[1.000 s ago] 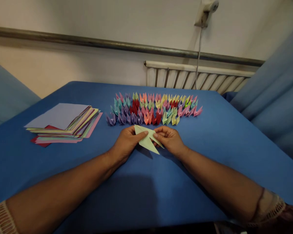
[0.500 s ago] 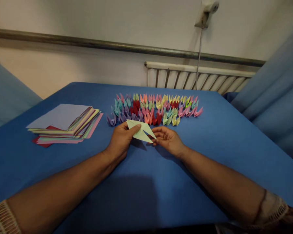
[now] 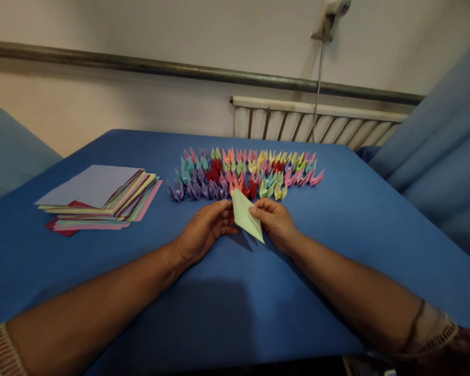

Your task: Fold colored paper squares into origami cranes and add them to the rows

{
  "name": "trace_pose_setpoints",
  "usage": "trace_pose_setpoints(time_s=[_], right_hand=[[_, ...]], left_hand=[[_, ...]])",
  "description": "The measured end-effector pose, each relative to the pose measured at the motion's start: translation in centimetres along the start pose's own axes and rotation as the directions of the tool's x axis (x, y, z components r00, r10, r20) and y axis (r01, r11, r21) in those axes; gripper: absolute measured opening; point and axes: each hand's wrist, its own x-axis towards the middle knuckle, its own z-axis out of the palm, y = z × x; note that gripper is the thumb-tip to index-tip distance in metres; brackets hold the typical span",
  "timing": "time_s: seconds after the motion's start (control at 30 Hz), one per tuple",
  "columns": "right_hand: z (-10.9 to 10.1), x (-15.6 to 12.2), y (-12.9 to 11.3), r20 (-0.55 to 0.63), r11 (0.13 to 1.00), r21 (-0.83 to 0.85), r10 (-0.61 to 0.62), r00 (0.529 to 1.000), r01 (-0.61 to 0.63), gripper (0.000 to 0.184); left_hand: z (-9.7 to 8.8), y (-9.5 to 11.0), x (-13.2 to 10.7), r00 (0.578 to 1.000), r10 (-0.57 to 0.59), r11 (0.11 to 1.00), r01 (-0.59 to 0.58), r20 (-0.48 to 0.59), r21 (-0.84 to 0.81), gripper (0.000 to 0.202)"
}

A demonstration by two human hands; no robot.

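A pale green folded paper piece, long and pointed, is held between both hands just above the blue table. My left hand pinches its left edge with curled fingers. My right hand grips its right side, thumb on top. Just beyond the hands stand rows of several small folded paper cranes in many colours.
A stack of coloured square paper sheets lies at the left of the table. Behind the table runs a wall with a metal rail and a white radiator. Blue fabric hangs at the right.
The green piece has been turned from lying spread with two points to standing narrower and more upright. It moved slightly right, and both hands closed in around it.
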Motion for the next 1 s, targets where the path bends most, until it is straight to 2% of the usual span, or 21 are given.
trace_pose_setpoints(time_s=[0.1, 0.3, 0.4, 0.5, 0.77, 1.0], right_hand=[[-0.2, 0.1, -0.3, -0.034, 0.995, 0.099, 0.022, 0.999, -0.019, 0.030], [0.2, -0.1, -0.3, -0.032, 0.996, 0.081, -0.017, 0.999, 0.019, 0.030], [0.5, -0.2, -0.1, -0.017, 0.998, 0.044, -0.033, 0.999, 0.033, 0.033], [0.6, -0.3, 0.0, 0.037, 0.999, -0.016, -0.045, 0.998, 0.045, 0.036], [0.8, -0.7, -0.3, 0.149, 0.983, -0.162, -0.069, 0.986, 0.093, 0.039], [0.9, -0.9, -0.4, 0.078, 0.992, -0.118, -0.037, 0.996, 0.046, 0.038]], left_hand=[[0.0, 0.2, 0.0, 0.998, -0.022, 0.998, 0.025, 0.051, -0.057, 0.034], [0.5, -0.6, 0.1, 0.997, -0.014, 0.998, 0.019, -0.071, 0.065, 0.028], [0.4, -0.9, 0.3, 0.990, 0.024, 0.993, -0.008, -0.136, 0.119, 0.029], [0.4, -0.9, 0.3, 0.985, 0.071, 0.983, -0.042, -0.157, 0.180, 0.030], [0.5, -1.0, 0.0, 0.984, 0.114, 0.977, -0.086, -0.139, 0.197, 0.030], [0.8, -1.0, -0.1, 0.991, 0.104, 0.984, -0.090, -0.087, 0.152, 0.037]])
